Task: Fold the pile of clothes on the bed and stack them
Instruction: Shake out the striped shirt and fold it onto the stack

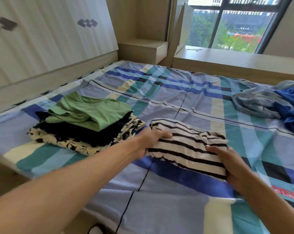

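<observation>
A folded black-and-white striped garment [188, 146] lies in the middle of the bed, held at both ends. My left hand [149, 141] grips its left end, thumb on top. My right hand [230, 164] grips its near right corner. To the left stands a stack of folded clothes: a green top [90, 112] on a dark navy piece [99, 132] on a cream floral piece [61, 141]. At the right edge lies a loose pile, a grey garment [257, 103] and a blue garment [293, 112].
The bed carries a blue, teal and cream plaid sheet [168, 92]. A striped headboard [41, 44] rises at the left. A wooden bedside shelf [142, 49] and a window ledge [235, 59] stand beyond the bed's far edge.
</observation>
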